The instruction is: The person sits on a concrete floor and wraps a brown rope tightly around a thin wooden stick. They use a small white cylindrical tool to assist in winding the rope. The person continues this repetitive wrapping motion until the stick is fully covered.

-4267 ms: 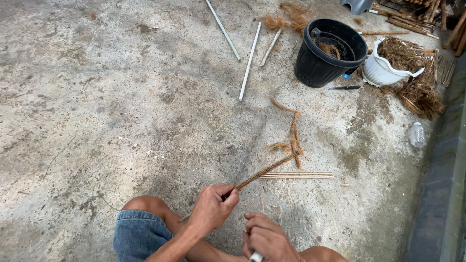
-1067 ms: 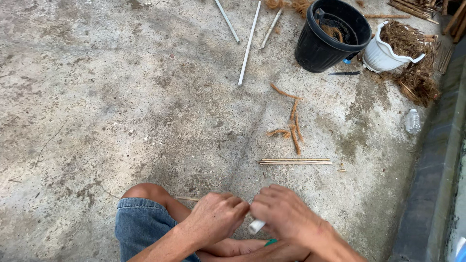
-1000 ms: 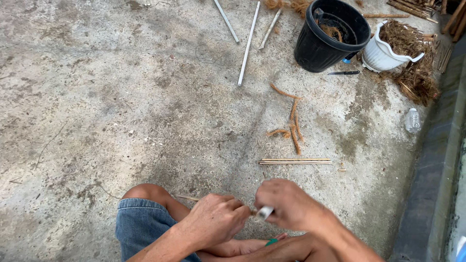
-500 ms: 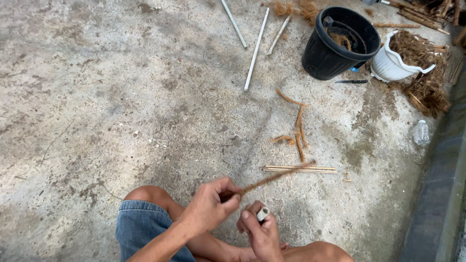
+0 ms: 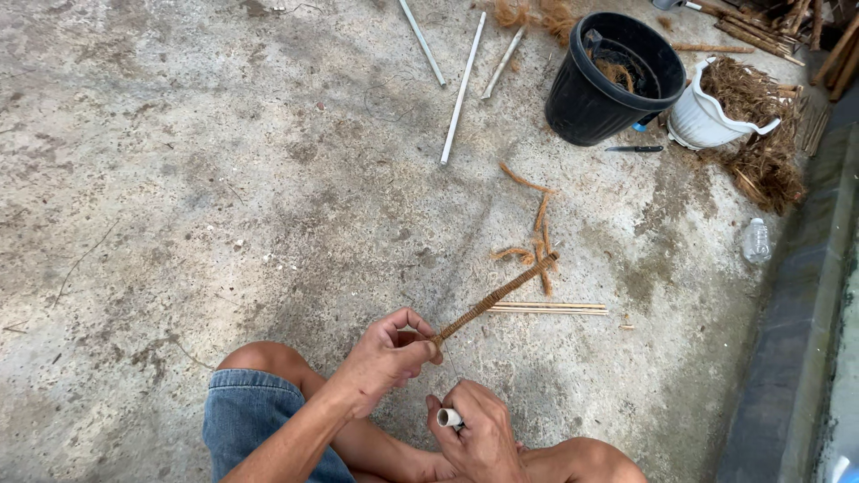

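Looking down from the head camera, I see the left hand (image 5: 386, 358) holding the near end of a fibre-wrapped stick (image 5: 495, 297), grip closed tight around it at thumb and forefinger. The stick slants up and away to the right, its far end hanging over the concrete floor (image 5: 224, 179), which I judge keeps the wrapped length free of the ground and easy to turn. Just below, the right hand (image 5: 479, 434) has its grip curled shut on a small white spool (image 5: 448, 418), held close under the stick, probably so that whatever feeds from it stays short; I cannot make out a thread between them. Both hands sit just above the bent knees.

Near the stick's tip lie a few thin sticks (image 5: 550, 309) and loose fibre scraps (image 5: 532, 250). Further off stand a black bucket (image 5: 613, 85) and a white pot (image 5: 711, 121), with a knife (image 5: 633, 148) between them. Open floor stretches wide to the left; a raised kerb (image 5: 805, 295) closes the right side.
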